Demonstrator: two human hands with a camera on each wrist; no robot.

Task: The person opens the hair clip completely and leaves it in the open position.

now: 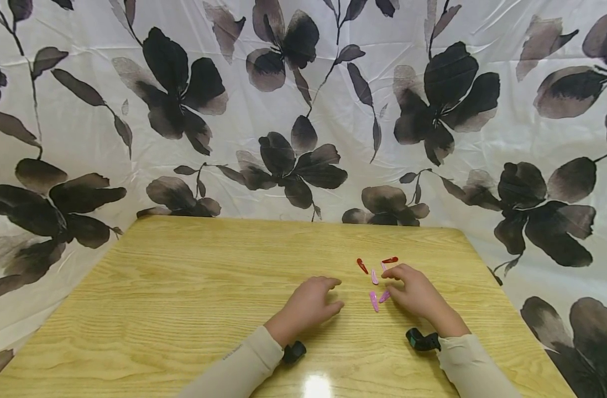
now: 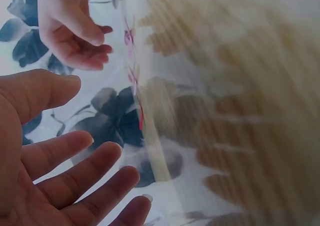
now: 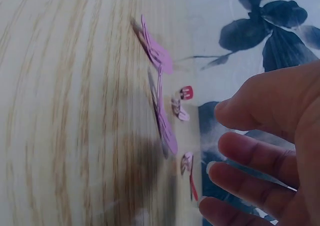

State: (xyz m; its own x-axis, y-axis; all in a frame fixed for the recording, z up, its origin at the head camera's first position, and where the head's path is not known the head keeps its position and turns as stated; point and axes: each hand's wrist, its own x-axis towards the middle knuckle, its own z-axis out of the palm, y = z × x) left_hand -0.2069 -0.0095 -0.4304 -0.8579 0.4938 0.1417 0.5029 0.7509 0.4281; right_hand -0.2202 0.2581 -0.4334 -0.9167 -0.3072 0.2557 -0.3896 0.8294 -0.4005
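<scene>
Several snap hair clips lie on the table right of its middle. A red hair clip (image 1: 362, 266) and another red hair clip (image 1: 390, 260) are farthest back. Just nearer are a light pink hair clip (image 1: 375, 277) and a second light pink one (image 1: 383, 266), partly covered by fingers. Two purple-pink hair clips (image 1: 374, 301) lie closest to the person; in the right wrist view a purple-pink clip (image 3: 165, 123) shows large. My right hand (image 1: 417, 291) hovers beside the clips, fingers loosely bent and holding nothing. My left hand (image 1: 309, 305) hangs left of them, fingers spread and nothing in it.
The light wood table (image 1: 184, 287) reaches back to a white cloth (image 1: 363, 182) printed with dark flowers. A black wrist camera (image 1: 422, 340) sits on the right wrist, another black camera (image 1: 294, 352) on the left. Glare marks the table's near edge.
</scene>
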